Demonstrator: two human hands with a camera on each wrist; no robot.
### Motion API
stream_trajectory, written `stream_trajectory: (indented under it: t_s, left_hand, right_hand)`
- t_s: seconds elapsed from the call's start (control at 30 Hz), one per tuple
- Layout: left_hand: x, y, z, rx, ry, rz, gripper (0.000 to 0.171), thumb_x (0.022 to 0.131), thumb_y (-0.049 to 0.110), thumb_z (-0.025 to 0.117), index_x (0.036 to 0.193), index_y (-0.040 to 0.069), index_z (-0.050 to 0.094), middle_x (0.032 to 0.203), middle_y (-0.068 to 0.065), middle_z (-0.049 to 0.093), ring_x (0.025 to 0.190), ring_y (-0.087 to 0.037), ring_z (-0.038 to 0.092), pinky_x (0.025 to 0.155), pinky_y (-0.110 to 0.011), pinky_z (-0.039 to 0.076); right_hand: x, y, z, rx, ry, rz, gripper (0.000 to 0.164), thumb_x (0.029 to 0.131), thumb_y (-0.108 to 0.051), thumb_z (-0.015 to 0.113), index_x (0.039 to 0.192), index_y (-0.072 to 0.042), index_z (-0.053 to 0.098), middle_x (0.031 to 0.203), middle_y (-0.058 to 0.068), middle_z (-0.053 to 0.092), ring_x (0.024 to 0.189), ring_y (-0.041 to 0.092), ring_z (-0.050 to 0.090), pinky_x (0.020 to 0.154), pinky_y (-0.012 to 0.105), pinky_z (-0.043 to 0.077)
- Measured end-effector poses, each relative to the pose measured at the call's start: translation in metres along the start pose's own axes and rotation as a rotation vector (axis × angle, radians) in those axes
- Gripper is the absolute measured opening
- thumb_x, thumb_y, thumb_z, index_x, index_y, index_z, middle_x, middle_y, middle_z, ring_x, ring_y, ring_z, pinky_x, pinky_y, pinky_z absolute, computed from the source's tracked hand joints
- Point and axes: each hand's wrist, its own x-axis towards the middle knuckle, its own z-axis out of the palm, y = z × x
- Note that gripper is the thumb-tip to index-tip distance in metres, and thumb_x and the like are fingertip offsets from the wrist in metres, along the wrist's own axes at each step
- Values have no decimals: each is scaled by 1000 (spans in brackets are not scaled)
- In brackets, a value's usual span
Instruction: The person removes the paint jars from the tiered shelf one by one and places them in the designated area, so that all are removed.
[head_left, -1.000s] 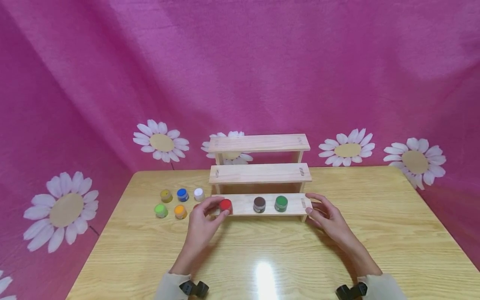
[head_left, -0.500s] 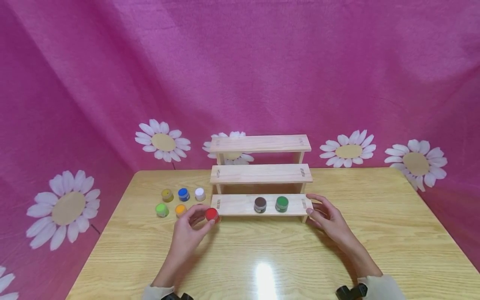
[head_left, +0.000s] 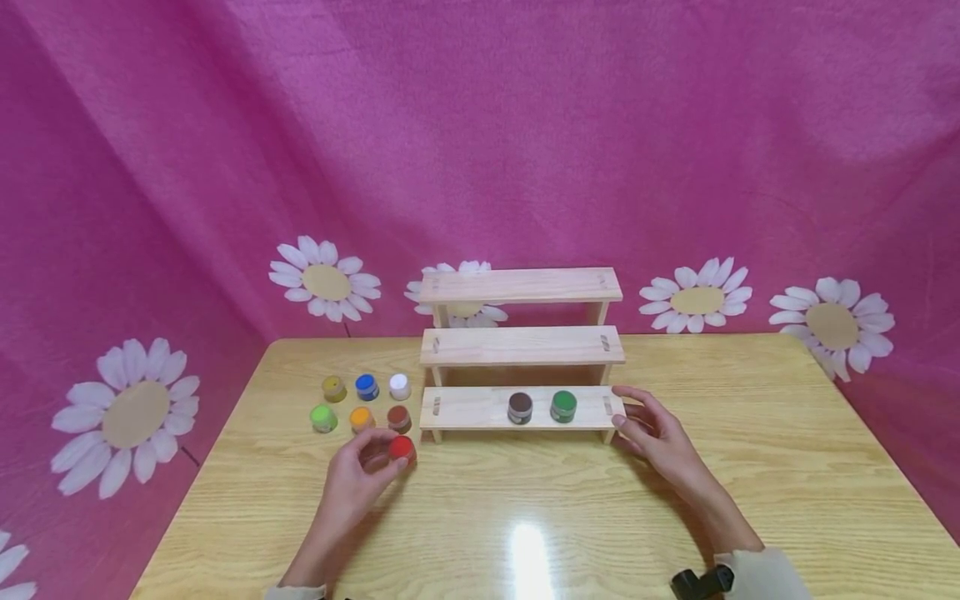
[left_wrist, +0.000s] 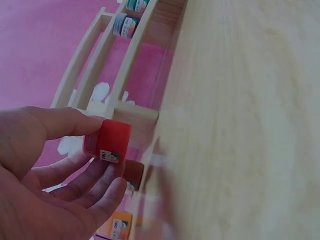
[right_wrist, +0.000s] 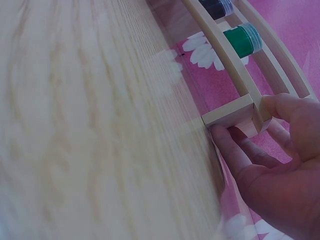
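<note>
My left hand (head_left: 351, 477) pinches a small red paint jar (head_left: 401, 448) between thumb and fingers, left of the three-tier wooden stand (head_left: 472, 408) and just in front of a brown paint jar (head_left: 399, 418). In the left wrist view the red jar's label faces outward and it appears held off the tabletop. My right hand (head_left: 663, 440) grips the right end of the stand's lowest step, thumb on the board and fingers against the side support, as the right wrist view shows. A dark brown jar (head_left: 520, 407) and a green jar (head_left: 563, 406) stand on that step.
Left of the stand, more jars sit in two rows on the wooden table (head_left: 600, 517): olive yellow (head_left: 333, 388), blue (head_left: 367, 387), white (head_left: 399, 386), light green (head_left: 323, 417) and orange (head_left: 362, 419). A pink curtain (head_left: 480, 133) with daisies hangs behind.
My left hand has carried the red jar off the left end of the lowest step, leftward and toward me, uncovering the brown jar. My right hand has kept its grip on the stand.
</note>
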Motion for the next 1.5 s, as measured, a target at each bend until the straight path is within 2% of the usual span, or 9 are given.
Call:
stream_trajectory:
  t_s: [0.3,0.73,1.0,1.13,1.27,1.4,1.5]
  left_hand:
    - [-2,-12,-4,43,15,-43,31,82,-10,80,111,-7,68,107,-17,72,103,-32,70,92,-35,59]
    - [-1,-13,-4,63,4,-33,32,81,-13,79,111,-8,68,109,-18,72,106,-33,69,93,-36,59]
    - [0,-10,-4,84,-4,-53,38,83,-12,78,119,-8,66,113,-19,71,108,-33,68,95,-38,58]
    - [0,-4,-3,116,17,-10,40,83,-7,80,121,-6,67,118,-20,70,113,-35,66,99,-40,56]
    - [0,5,0,111,48,84,37,83,-9,79,118,-5,69,121,-18,70,116,-35,64,102,-46,54]
    - [2,16,8,103,66,166,33,84,-9,79,116,-4,70,119,-16,71,114,-33,65,101,-52,53]
    - [4,23,18,87,56,186,34,85,-7,79,117,-1,70,119,-14,70,113,-32,66,99,-53,54]
  right_hand:
    - [0,0,0,-2,-3,-1,53,104,-18,62,152,-4,42,141,33,49,109,6,63,92,33,58]
    - [0,-1,-1,1,-7,4,54,104,-19,62,152,-5,41,142,32,49,110,6,63,93,34,58]
    - [0,0,0,0,-7,-13,53,105,-18,61,152,-4,41,142,33,49,110,5,63,92,32,59]
    - [0,1,0,27,-13,-29,52,105,-16,60,152,-2,40,140,34,49,111,6,63,92,32,59]
    - [0,2,0,29,-14,-32,52,105,-16,60,151,-2,41,139,34,50,111,6,63,91,32,59]
    - [0,2,0,24,-14,-27,51,106,-16,60,151,-3,41,139,34,50,110,7,63,91,33,59]
    - [1,2,0,24,-12,-26,51,105,-16,60,151,-3,42,139,34,50,110,7,63,91,33,59]
